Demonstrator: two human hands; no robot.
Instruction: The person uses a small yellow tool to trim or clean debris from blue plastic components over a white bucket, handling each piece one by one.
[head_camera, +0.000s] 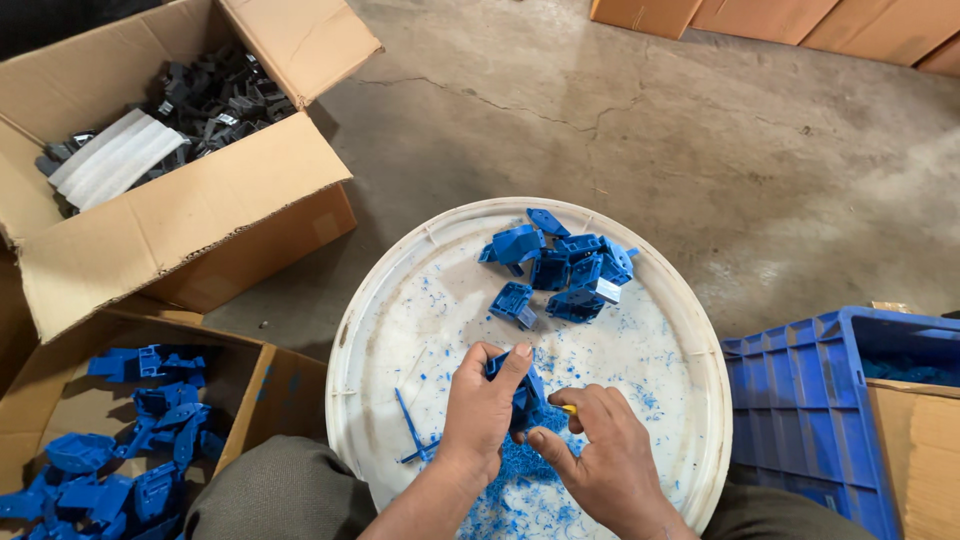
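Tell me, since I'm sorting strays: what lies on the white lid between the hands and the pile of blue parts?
One lone blue part and scattered blue shavings, seen in the head view.

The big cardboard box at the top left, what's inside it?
The open cardboard box holds a heap of dark grey plastic parts. A folded white foam sheet lies on top of them. Whatever sits beneath the sheet and deeper in the heap is covered.
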